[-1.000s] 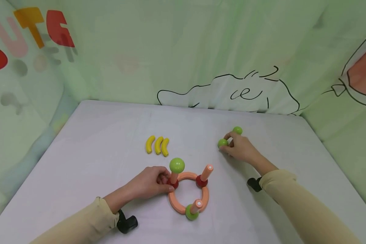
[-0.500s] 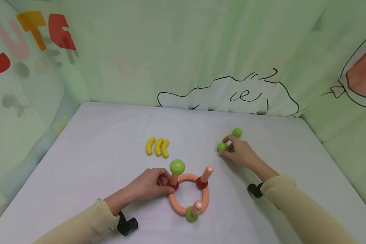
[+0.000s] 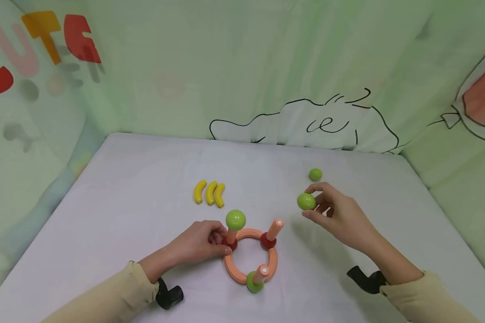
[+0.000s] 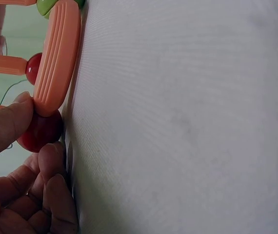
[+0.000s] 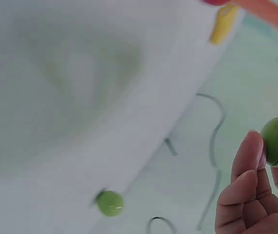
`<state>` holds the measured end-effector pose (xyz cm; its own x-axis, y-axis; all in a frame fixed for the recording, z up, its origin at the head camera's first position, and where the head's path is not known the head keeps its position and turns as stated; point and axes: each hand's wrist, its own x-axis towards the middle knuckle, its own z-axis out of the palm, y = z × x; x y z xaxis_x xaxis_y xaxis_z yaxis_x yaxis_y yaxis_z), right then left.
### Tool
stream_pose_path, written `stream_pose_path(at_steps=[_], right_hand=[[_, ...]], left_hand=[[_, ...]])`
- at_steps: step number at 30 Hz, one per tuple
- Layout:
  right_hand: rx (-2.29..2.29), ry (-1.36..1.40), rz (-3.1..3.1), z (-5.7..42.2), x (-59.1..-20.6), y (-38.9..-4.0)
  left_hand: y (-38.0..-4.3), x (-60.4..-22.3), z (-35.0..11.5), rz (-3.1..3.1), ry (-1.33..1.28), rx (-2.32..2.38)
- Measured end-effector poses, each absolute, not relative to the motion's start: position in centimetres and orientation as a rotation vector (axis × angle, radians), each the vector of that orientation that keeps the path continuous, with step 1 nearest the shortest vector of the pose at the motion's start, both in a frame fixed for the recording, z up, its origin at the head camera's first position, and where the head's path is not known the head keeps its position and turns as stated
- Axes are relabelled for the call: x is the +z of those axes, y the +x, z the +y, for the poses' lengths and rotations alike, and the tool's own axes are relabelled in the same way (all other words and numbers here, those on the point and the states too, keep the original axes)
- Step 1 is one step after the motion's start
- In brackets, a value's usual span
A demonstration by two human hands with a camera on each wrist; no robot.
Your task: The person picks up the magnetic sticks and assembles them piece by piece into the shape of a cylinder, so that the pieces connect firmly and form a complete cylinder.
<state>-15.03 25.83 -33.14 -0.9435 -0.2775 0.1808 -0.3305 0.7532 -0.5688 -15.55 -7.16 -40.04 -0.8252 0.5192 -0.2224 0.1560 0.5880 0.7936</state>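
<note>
A ring of curved orange pieces joined by balls lies on the table, with upright orange pegs at its joints. My left hand pinches the red ball at the ring's left joint between thumb and fingers. The peg above it is topped by a green ball. Another red ball and a green ball form the other joints. Off to the right, my right hand pinches a loose green ball, raised above the table. Its surface shows a groove in the right wrist view.
Behind the ring, three small yellow bananas lie side by side. One more green ball rests on the white table, beyond my right hand. A printed green cloth hangs around the table's back and sides.
My right hand has lifted the green ball off the table and drawn it back towards me and slightly right. The left hand and the ring have stayed put.
</note>
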Motion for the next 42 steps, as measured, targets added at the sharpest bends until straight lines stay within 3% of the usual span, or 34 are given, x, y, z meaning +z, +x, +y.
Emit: stream_pose_path(at_steps=[9,18,42], right_hand=[[1.061,0.893,-2.656,22.3,-31.6,-10.6],[1.219,1.224,-2.547,20.3,-31.9,-8.6],[1.132,1.233,-2.633,19.9,-32.1,-7.7]], left_hand=[[-15.7,-40.1,-7.1,2.397,0.535,1.126],[-15.5,-40.1,-7.2,2.389,0.555,1.145],[-15.7,-40.0,-7.2,2.385,0.552,1.134]])
